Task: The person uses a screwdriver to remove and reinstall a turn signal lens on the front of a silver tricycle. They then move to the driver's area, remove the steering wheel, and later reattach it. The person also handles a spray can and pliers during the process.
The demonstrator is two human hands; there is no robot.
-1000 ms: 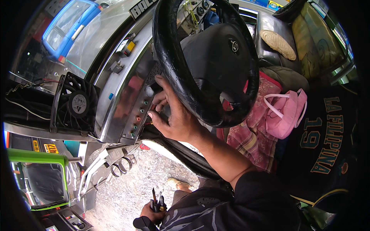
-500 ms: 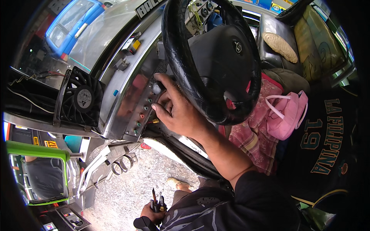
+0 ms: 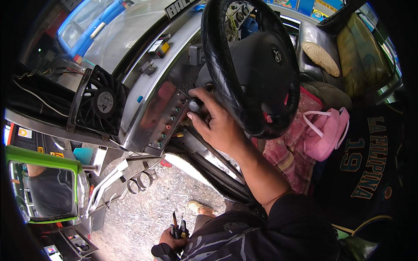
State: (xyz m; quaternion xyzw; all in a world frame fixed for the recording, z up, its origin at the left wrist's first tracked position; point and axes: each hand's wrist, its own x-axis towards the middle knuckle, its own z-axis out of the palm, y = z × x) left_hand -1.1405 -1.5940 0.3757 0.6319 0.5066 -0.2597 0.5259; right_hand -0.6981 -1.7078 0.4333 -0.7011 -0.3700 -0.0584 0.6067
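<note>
My right hand [image 3: 220, 128] reaches to the dashboard beside the steering wheel [image 3: 226, 82]. Its thumb and forefinger are closed around a rounded dark-grey knob [image 3: 194, 105] near the switch panel [image 3: 153, 141], which carries a row of small coloured buttons. The other fingers are partly hidden under the hand. Low in the view, my left hand [image 3: 170, 241] is wrapped around a few hand tools [image 3: 177, 230] with dark handles. One has a thin pointed tip; another looks like pliers. The left palm is hidden.
A black fan [image 3: 103, 102] stands left of the panel, with loose wires near it. A green-framed mirror [image 3: 43, 191] is at lower left. On the seat cloth [image 3: 283, 161] rests a pink bag [image 3: 324, 135]; beside it hangs a black jersey [image 3: 361, 161]. Gravel ground [image 3: 130, 213] shows below.
The view has shifted, so the dashboard appears farther right and higher. Relative to the button row, my right hand and the knob have moved slightly down and away. My left hand keeps the tools.
</note>
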